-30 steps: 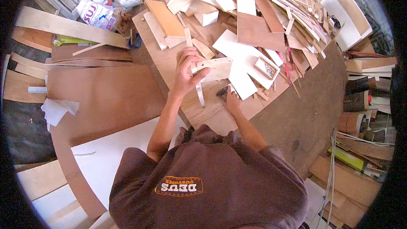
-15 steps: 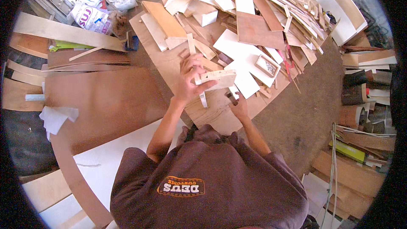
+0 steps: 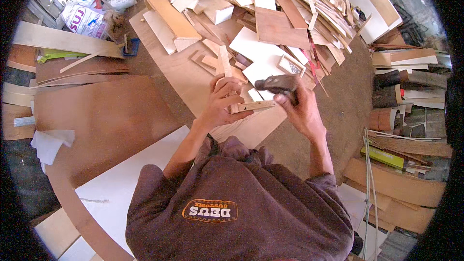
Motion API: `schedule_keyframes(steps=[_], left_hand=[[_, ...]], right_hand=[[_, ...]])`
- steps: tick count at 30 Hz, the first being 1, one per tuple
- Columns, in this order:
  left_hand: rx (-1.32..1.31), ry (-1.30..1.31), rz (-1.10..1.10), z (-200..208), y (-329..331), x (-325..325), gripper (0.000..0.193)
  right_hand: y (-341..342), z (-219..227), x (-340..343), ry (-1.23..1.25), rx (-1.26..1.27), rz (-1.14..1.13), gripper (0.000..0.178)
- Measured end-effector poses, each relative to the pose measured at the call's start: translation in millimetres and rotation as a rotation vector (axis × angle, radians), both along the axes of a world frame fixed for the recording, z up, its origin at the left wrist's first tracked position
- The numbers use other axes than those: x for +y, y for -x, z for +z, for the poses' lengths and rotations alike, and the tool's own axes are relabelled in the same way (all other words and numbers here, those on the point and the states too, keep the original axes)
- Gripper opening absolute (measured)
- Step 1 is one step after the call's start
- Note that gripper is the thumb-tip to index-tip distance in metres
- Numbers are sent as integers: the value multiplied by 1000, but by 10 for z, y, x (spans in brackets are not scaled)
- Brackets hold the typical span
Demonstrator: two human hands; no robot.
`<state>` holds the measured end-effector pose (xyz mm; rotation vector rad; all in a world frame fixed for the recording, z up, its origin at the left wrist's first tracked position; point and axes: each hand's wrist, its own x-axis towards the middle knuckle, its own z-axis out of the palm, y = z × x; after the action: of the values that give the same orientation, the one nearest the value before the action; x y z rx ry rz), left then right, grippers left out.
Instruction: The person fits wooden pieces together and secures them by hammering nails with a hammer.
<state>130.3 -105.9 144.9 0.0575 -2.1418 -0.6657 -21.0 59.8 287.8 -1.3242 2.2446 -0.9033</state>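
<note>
My left hand [image 3: 223,100] is closed round two pieces of wood set at an angle to each other. One is a pale wooden strip [image 3: 224,59] standing up past the fingers. The other, a flat wooden piece [image 3: 261,105], stretches rightward over the bench board. In my right hand [image 3: 308,110] is a hammer [image 3: 278,85], a little blurred, with its dark head raised just above the flat piece and pointing left. The fingers hide most of the hammer's handle and the corner where the two pieces meet.
On the plywood bench board [image 3: 166,70] offcuts lie heaped at the far side, among them a white panel [image 3: 256,48] and a small box-like frame [image 3: 292,65]. A large brown sheet [image 3: 106,121] lies at left. Stacked boards [image 3: 406,174] and thin upright rods [image 3: 369,179] stand at right.
My right hand has risen from the board's near edge, lifting the hammer above the wood. The pieces in my left hand have tilted and come lower. The whole view has shifted slightly.
</note>
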Motion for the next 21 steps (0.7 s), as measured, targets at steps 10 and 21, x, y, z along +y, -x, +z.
schedule_keyframes(steps=[10, 21], left_hand=[[23, -89, 34, -40, -178, 56, 33], [70, -176, -53, -110, -137, 100, 35]], right_hand=[[-331, -66, -81, -47, 228, 207, 41], [-545, 24, -1, 93, 189, 131, 36]])
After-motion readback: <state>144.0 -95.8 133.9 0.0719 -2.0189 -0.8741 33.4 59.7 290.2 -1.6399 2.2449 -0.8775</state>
